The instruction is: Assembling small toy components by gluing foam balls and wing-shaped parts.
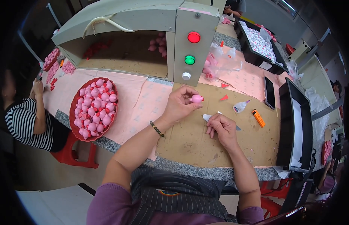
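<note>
Starting at the left edge of the desk point(189, 144), I see a red basket point(73, 107) heaped with small pink toy figures point(94, 109), sitting on the pink paper sheet point(138, 101) that covers that side. A person in a striped top sits beyond that corner; their hands are no concern of mine.

Moving toward the middle, my left hand point(178, 105) is raised just in front of the grey control box point(195, 41) with its red, green and white buttons. Its thumb and fingertips are pinched on one pink figure point(197, 98), held clear of the desk. My right hand point(221, 127) rests lower on the brown board, fingers curled over a small white piece point(207, 117); I cannot tell just how it is gripped.

To do this well, I judge the left hand should keep the figure steady and turned so its working face looks at me, with the pinch light enough not to dent it. The right hand should bring the white piece up squarely and avoid smearing.

Further right lie a small glue bottle point(240, 107), an orange cutter point(258, 117), a dark phone point(269, 93) and a black tray point(294, 123) by the right edge.
</note>
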### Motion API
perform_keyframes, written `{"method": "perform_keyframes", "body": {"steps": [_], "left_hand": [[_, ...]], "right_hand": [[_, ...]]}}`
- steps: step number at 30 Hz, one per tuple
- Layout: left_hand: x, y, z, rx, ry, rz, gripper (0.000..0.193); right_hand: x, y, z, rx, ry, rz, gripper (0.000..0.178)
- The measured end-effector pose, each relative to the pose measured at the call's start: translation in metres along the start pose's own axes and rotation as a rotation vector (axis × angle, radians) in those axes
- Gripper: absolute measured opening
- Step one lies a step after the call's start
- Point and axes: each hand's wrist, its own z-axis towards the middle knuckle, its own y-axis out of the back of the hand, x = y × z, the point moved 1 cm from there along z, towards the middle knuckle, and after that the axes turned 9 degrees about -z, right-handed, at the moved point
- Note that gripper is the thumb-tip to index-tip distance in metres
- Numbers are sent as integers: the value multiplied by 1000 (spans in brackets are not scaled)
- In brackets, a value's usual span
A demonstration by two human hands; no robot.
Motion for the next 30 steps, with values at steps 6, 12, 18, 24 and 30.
{"method": "perform_keyframes", "body": {"steps": [6,12,18,24,30], "left_hand": [[-4,0,-3,-39,44,-33,31],[-2,0,-4,-8,22,-55,29],[-3,-14,-7,25,303,-276,26],[7,-18,-12,128,536,-683,29],[-4,-15,-20,57,479,-671,23]], "right_hand": [[13,-4,-2,-133,162,-112,6],[5,9,-6,-125,247,-233,11],[10,15,-5,-148,266,-364,10],[19,11,0,-215,227,-493,12],[5,-1,9,-195,269,-463,8]]}}
